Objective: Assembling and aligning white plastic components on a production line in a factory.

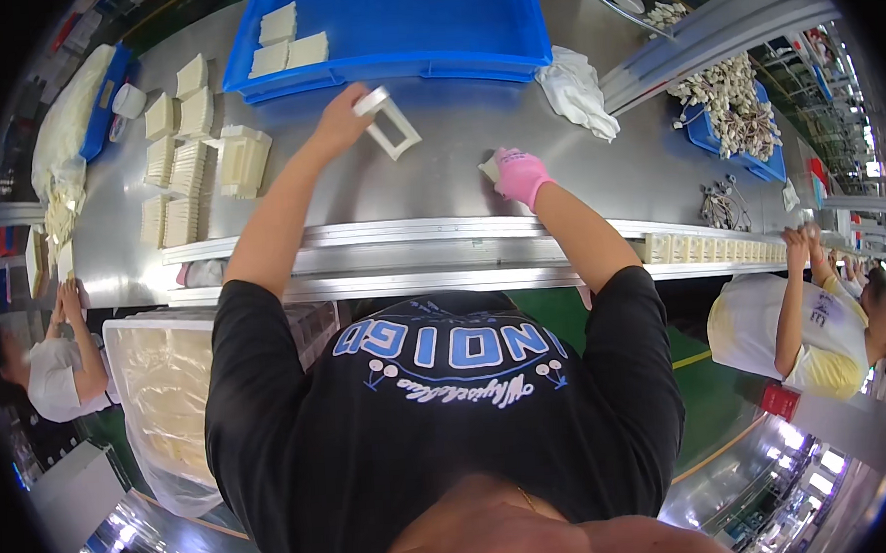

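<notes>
My left hand, bare, grips a white rectangular plastic frame by its upper left end. The frame is tilted above the metal table, in front of a large blue bin. My right hand, in a pink glove, is closed with its fingertips on a small pale, flat piece; whether that is cloth or plastic I cannot tell. Left of my left arm stand several stacks of cream plastic parts, with a separate stack of similar parts beside them.
The blue bin holds a few cream stacks. A white cloth lies by its right corner. Cable bundles fill a blue tray at right. A metal rail runs along the near edge. Co-workers sit on both sides.
</notes>
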Action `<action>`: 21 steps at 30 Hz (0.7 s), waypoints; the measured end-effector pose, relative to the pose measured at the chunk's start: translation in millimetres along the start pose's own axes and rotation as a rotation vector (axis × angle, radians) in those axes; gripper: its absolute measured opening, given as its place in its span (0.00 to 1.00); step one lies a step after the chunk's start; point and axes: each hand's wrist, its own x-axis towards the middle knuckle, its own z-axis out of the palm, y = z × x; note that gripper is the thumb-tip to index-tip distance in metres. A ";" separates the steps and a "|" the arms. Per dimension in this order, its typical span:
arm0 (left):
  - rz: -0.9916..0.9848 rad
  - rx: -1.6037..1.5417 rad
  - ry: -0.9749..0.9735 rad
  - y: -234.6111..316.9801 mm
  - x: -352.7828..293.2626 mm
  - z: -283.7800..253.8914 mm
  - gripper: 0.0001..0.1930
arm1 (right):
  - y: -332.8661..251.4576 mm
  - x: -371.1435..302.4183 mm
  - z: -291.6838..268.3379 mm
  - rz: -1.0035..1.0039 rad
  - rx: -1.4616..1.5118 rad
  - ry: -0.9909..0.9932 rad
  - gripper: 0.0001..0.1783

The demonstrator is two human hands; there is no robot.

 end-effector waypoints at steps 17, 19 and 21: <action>-0.551 -0.999 -0.269 113.1 -37.2 78.0 0.17 | -45.7 -59.4 -44.7 -0.094 1.384 0.408 0.12; -0.407 -1.024 -0.271 116.6 -40.0 80.5 0.16 | -46.8 -48.2 -27.4 -0.163 1.184 0.588 0.13; -0.365 -1.065 -0.257 119.3 -40.5 78.1 0.16 | -55.0 -47.5 -25.8 -0.320 0.877 0.876 0.18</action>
